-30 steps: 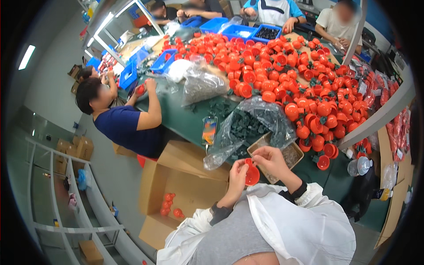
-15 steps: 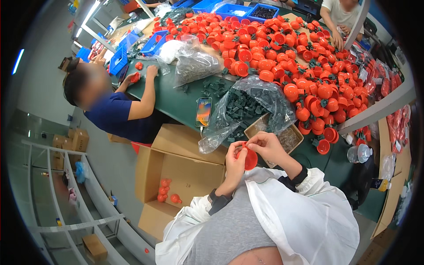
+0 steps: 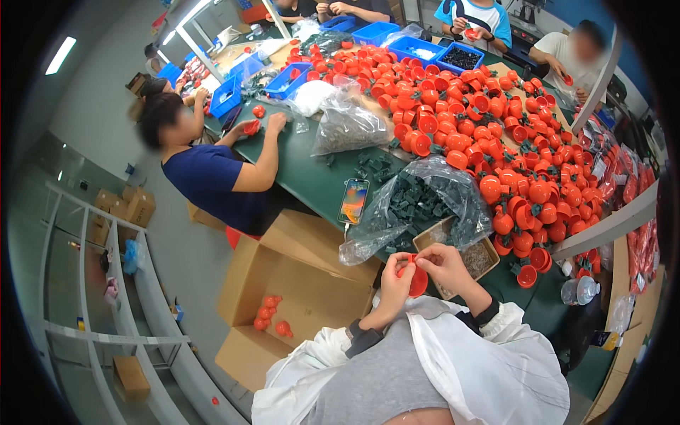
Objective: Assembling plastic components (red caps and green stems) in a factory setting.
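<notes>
Orange plastic cap (image 3: 416, 280) is what both hands are on right now, held up close to the chest just off the near edge of the green table (image 3: 312, 180), which makes sense since that's where you can actually see what your fingers are doing. Left hand (image 3: 394, 282) is pinching its left side with fingertips curled in, right hand (image 3: 448, 267) is wrapped around the other side with the thumb pressing on top, so both are closed on the same piece, looks like a pushing-together grip to me. Cap itself is a small round cup shape, bright orange-red, glossy, mostly hidden by fingers, so I can't tell if a dark insert is in it yet. Just beyond the hands sits a shallow cardboard tray (image 3: 489, 256) with tiny dark bits in it, and touching that a big clear plastic bag (image 3: 418, 205) of dark green parts, both kept within easy reach. Huge pile of matching orange caps (image 3: 496, 127) covers the far table. Open cardboard box (image 3: 283, 304) on the floor to the left has a few finished orange pieces, handy drop spot I guess. Phone (image 3: 353, 200) lies flat by the bag.
</notes>
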`<state>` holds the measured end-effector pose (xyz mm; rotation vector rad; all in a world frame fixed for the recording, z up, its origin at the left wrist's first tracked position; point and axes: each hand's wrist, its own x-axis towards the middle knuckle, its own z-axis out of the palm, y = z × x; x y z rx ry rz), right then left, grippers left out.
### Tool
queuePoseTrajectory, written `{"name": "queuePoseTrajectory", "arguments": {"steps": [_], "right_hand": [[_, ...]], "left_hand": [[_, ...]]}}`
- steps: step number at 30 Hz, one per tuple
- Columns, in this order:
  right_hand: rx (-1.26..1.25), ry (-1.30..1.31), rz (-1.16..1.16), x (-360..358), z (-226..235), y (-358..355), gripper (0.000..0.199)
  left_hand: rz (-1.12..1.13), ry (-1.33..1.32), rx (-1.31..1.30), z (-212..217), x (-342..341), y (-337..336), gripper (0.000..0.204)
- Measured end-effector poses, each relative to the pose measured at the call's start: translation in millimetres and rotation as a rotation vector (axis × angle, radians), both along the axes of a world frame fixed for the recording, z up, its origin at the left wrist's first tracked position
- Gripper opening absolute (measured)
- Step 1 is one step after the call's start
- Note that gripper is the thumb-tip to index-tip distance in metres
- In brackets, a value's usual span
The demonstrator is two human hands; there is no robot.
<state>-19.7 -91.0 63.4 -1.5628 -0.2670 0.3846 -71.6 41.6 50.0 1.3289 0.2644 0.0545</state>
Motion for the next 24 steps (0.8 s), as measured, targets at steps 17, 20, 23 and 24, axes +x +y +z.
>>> {"name": "queuePoseTrajectory", "arguments": {"steps": [17, 20, 23, 24], "right_hand": [[0.039, 0.034, 0.014, 5.5, 6.9, 3.0, 0.011], [-0.006, 0.05, 0.073, 7.8, 10.1, -0.3, 0.013], [-0.02, 0.052, 0.076, 6.7, 10.0, -0.1, 0.014], [-0.024, 0.057, 0.072, 6.6, 10.1, 0.1, 0.014]], "left_hand": [[-0.022, -0.022, 0.057, 10.5, -1.5, 6.9, 0.02], [-0.038, 0.009, 0.042, 13.3, -0.5, 8.2, 0.02], [-0.032, 0.007, 0.065, 12.4, -0.9, 7.9, 0.02], [-0.032, 0.008, 0.052, 11.6, -0.9, 7.6, 0.02]]}}
